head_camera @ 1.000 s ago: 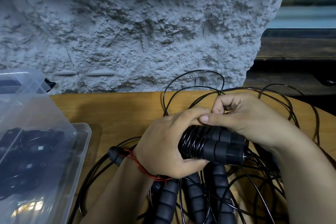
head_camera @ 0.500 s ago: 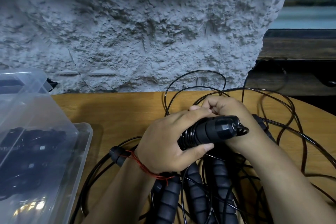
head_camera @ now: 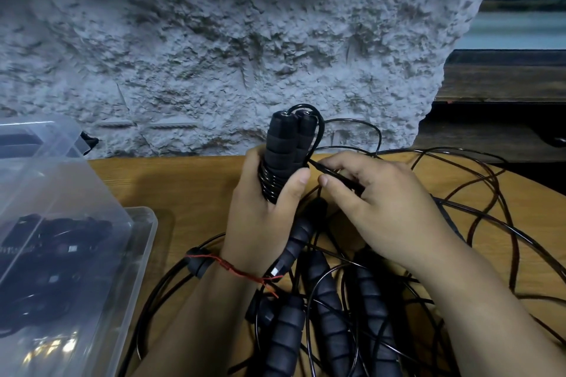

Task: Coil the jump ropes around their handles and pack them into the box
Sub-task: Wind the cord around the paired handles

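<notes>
My left hand (head_camera: 263, 217) grips a pair of black foam jump-rope handles (head_camera: 286, 144), held upright side by side, with thin black cord coiled round their lower part. My right hand (head_camera: 376, 208) sits just to the right and pinches the loose black cord (head_camera: 330, 170) that runs from the handles' tops. Several more black handles (head_camera: 327, 309) lie in a tangle of cord on the wooden table (head_camera: 183, 180), under my forearms. The clear plastic box (head_camera: 92, 254) stands at the left, with coiled black ropes inside.
A rough grey plastered wall (head_camera: 245, 49) rises right behind the table. Loose cord loops (head_camera: 490, 223) spread over the right side of the table as far as its curved edge. The box lid (head_camera: 33, 156) stands tilted up at the far left.
My left hand has turned the handle pair from lying sideways to standing upright. My right hand came out from behind the handles and now pinches the cord beside them.
</notes>
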`<move>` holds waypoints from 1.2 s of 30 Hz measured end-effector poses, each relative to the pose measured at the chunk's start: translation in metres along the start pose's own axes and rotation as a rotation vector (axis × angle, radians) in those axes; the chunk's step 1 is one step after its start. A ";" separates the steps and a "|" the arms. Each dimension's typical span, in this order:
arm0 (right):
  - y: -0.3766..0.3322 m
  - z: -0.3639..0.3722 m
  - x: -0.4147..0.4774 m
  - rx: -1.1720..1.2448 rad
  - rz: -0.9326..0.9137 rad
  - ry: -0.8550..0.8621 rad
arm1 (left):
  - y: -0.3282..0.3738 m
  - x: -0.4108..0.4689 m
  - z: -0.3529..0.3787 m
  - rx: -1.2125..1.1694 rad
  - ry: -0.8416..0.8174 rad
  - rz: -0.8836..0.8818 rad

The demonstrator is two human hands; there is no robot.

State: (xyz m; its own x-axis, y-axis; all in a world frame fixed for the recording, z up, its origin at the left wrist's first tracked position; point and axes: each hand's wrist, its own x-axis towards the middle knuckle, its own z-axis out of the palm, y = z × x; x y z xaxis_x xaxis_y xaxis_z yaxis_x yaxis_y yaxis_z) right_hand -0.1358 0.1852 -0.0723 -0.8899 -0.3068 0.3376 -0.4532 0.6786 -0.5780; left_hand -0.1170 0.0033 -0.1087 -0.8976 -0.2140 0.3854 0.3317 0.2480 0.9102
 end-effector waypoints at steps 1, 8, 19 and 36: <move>-0.001 -0.001 0.000 -0.024 -0.001 0.005 | 0.002 -0.001 0.001 0.008 -0.016 -0.006; -0.004 -0.006 0.000 -0.130 -0.010 0.008 | 0.001 -0.001 0.004 0.123 -0.113 0.109; -0.028 -0.003 -0.006 -0.240 0.001 -0.188 | -0.017 0.007 0.001 0.486 0.231 0.075; -0.026 -0.006 -0.005 -0.106 -0.040 -0.082 | -0.011 0.001 0.001 0.719 -0.059 0.049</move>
State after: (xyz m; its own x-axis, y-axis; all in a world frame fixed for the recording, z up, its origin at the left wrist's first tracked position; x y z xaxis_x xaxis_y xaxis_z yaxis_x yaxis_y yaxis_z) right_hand -0.1191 0.1731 -0.0542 -0.8744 -0.3855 0.2946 -0.4843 0.7303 -0.4818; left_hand -0.1220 0.0015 -0.1190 -0.9074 -0.1405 0.3961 0.1169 0.8209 0.5590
